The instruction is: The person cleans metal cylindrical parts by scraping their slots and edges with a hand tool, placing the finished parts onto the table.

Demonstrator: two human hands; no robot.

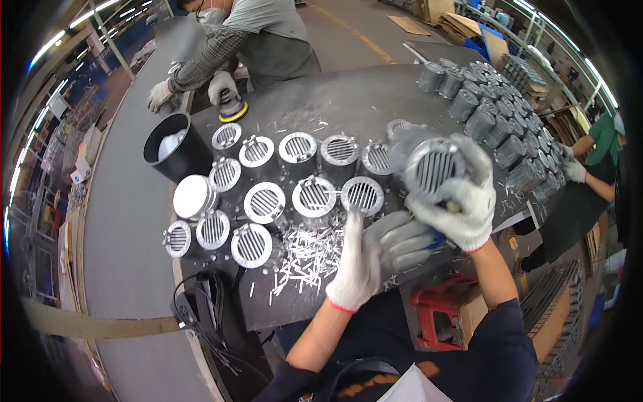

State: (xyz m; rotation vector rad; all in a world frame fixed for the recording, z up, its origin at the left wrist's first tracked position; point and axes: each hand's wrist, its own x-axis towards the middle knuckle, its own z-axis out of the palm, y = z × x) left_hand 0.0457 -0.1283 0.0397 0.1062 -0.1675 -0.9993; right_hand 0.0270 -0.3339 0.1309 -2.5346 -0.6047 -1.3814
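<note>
My right hand, in a white knit glove, is wrapped round a metal cylinder with a slotted round grille, raised above the table with its grille facing me; motion blurs its edge. My left hand, gloved too, is over the near side of the table with its thumb up and its greyish fingers stretched to the right, blurred. It appears to hold nothing. Beside it lies a heap of thin white strips. Several similar grille-topped cylinders stand upright beyond, some with small lugs on their rims.
A black bin and a white round lid are at the left. Many stacked cylinders fill the right side. Across the table a co-worker handles a yellow-edged sander; another person is at far right. Cables lie near left.
</note>
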